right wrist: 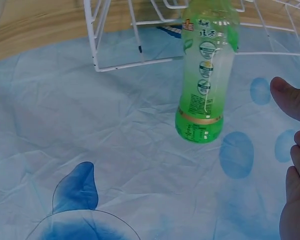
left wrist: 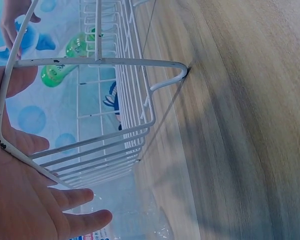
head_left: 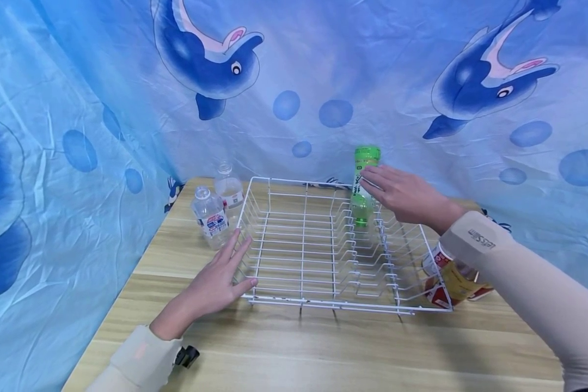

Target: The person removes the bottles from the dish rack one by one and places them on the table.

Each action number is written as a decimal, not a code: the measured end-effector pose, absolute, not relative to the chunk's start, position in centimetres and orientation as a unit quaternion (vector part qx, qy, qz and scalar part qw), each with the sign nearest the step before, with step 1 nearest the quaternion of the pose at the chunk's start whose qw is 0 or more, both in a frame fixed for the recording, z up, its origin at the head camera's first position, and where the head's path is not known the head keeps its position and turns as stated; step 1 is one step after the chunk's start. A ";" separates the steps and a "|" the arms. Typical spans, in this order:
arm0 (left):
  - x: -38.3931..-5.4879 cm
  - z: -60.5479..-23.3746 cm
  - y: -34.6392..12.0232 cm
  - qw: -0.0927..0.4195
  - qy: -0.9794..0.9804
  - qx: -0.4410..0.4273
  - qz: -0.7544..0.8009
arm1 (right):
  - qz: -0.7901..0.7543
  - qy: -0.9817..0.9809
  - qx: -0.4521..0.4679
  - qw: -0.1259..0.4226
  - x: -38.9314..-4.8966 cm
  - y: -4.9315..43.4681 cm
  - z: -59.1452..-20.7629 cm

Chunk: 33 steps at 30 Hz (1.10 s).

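Note:
A white wire dish rack (head_left: 323,304) stands on the table. My left hand (head_left: 213,288) rests on its near left corner, fingers spread outside the wire and thumb over the inner side. In the left wrist view, the rim crosses the palm of that hand (left wrist: 30,195). A green-labelled plastic bottle (head_left: 366,155) stands base-up, slightly tilted, between the rack's prongs toward the back. My right hand (head_left: 404,196) is beside it, fingers extended and overlapping its label in the head view. The right wrist view shows a gap between the bottle (right wrist: 205,95) and that hand (right wrist: 297,165).
Two clear, uncapped bottles, one with a label (head_left: 213,222) and one behind it (head_left: 232,200), stand left of the rack. A yellow-and-red package (head_left: 463,280) and a white-and-red container (head_left: 438,258) are at its right, under the right forearm. A dolphin-print curtain (head_left: 284,152) hangs behind the wooden table (head_left: 294,348).

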<state>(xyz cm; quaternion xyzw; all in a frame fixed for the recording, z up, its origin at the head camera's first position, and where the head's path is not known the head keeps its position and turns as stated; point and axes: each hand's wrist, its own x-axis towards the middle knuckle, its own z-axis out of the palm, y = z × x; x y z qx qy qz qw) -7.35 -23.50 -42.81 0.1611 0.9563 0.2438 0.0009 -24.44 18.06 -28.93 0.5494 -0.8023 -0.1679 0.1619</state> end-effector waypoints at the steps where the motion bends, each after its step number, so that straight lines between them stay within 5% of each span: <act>1: -7.4 -42.8 -23.5 0.002 0.957 0.161 0.243 | -0.170 -0.801 0.550 0.161 -24.6 18.0 -28.9; 33: -7.3 -43.5 -23.7 -0.009 0.957 0.161 0.242 | -0.283 -0.768 0.548 0.172 -29.4 17.1 -32.2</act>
